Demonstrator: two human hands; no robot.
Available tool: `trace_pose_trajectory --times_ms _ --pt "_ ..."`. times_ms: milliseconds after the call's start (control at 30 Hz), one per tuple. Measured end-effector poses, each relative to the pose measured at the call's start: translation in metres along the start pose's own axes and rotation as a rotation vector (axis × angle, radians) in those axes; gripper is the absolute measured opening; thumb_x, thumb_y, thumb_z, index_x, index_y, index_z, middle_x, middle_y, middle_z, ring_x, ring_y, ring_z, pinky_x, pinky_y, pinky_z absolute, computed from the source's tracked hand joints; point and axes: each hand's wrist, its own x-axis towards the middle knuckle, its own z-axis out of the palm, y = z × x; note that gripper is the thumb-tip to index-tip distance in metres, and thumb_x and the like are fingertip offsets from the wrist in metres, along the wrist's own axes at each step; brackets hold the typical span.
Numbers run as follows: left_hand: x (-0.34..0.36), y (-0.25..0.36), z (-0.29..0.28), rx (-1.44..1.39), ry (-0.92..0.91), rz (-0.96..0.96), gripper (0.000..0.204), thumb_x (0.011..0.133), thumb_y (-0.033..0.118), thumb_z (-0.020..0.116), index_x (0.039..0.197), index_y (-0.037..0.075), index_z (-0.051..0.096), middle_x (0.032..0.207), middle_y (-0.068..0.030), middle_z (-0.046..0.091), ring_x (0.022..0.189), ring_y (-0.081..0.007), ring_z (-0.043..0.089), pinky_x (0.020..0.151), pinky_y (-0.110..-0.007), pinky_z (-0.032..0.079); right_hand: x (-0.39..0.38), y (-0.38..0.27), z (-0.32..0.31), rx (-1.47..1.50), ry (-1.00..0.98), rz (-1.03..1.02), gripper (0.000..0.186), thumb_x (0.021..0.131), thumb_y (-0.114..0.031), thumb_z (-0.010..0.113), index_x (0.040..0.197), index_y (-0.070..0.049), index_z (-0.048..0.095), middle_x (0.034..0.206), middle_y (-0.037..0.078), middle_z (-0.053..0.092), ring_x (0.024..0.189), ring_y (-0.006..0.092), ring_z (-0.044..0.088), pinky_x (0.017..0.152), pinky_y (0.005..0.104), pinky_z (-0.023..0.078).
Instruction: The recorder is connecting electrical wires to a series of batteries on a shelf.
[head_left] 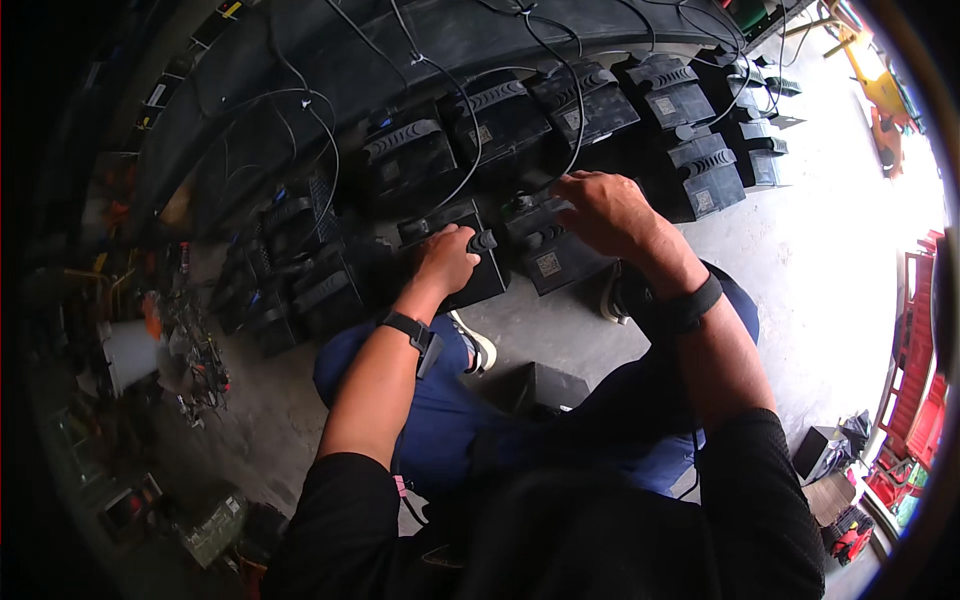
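Note:
My left hand [445, 260] is closed around the ridged carry handle of a black box-shaped battery pack [482, 287], which stands on the floor in front of me. My right hand [605, 212] is over the neighbouring black battery pack [563, 258], which bears a square printed code on its side. Its fingers are bent and pinched at the end of a thin grey cable [578, 135] that hangs down from above. The plug itself is hidden by the fingers.
Several more black packs [590, 103] with ridged handles stand in rows ahead. Thin cables [335, 150] droop over them from a dark panel [350, 60]. A black box [550, 388] sits between my feet. Clutter and a white container [135, 355] lie left; red racks [915, 350] stand right.

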Motion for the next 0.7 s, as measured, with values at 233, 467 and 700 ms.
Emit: trace_pose_trajectory --times_ms 233,467,700 --pt "0.009 0.027 0.015 -0.057 0.213 0.461 0.046 0.076 0.017 0.072 0.119 0.003 0.061 0.121 -0.0168 0.062 0.114 -0.0370 0.057 0.097 -0.044 0.046 0.005 0.007 0.023 -0.011 0.100 -0.092 0.025 0.084 -0.023 0.066 0.103 -0.006 0.064 0.092 0.014 0.069 0.088 0.0347 0.069 0.075 0.0439 0.056" --pt "0.027 0.074 0.035 -0.193 0.038 0.479 0.040 0.076 0.014 0.075 0.112 0.002 0.063 0.107 -0.0206 0.066 0.106 -0.0422 0.059 0.089 -0.049 0.049 0.012 -0.008 0.030 -0.053 0.185 -0.180 0.021 0.095 -0.021 0.052 0.093 -0.006 0.065 0.082 0.011 0.069 0.078 0.0307 0.072 0.062 0.0411 0.057" --pt "0.065 0.096 0.077 0.344 0.039 0.336 0.048 0.099 0.030 0.049 0.144 0.014 0.045 0.145 -0.0100 0.046 0.138 -0.0233 0.039 0.116 -0.038 0.027 0.016 -0.019 0.019 0.046 0.075 -0.101 0.022 0.093 -0.017 0.050 0.099 -0.002 0.065 0.093 0.017 0.070 0.090 0.0355 0.070 0.074 0.0450 0.058"
